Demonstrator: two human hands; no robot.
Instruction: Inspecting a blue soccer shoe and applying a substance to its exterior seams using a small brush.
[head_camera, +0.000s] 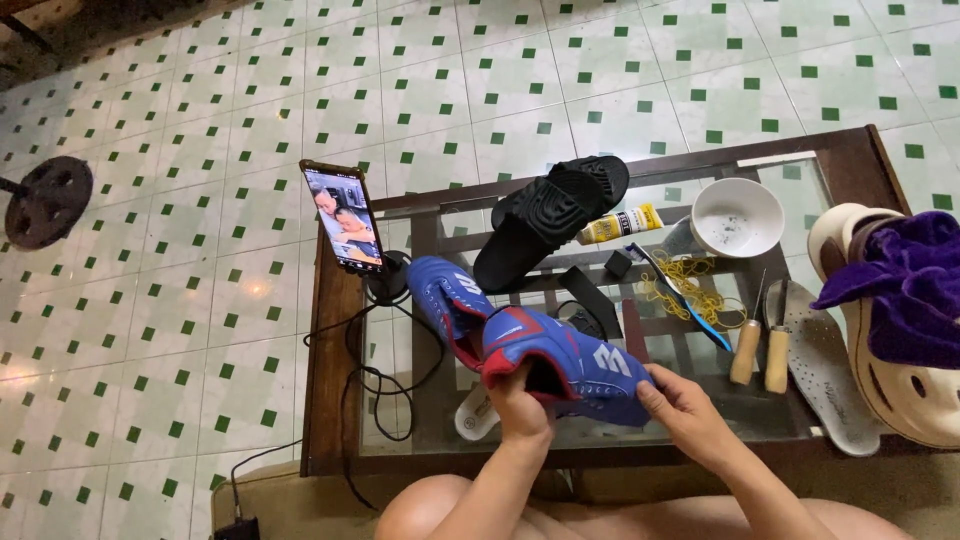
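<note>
— What does each grip hold?
— Left hand (520, 400) is clamped on the blue shoe's (565, 362) red-lined opening; right hand (688, 408) pinches its toe end.
— Where is the shoe?
— Just over the glass tabletop (420, 400), touching a second blue shoe (447, 296). Behind: black sandal (548, 215), propped phone (343, 215), white bowl (738, 217).
</note>
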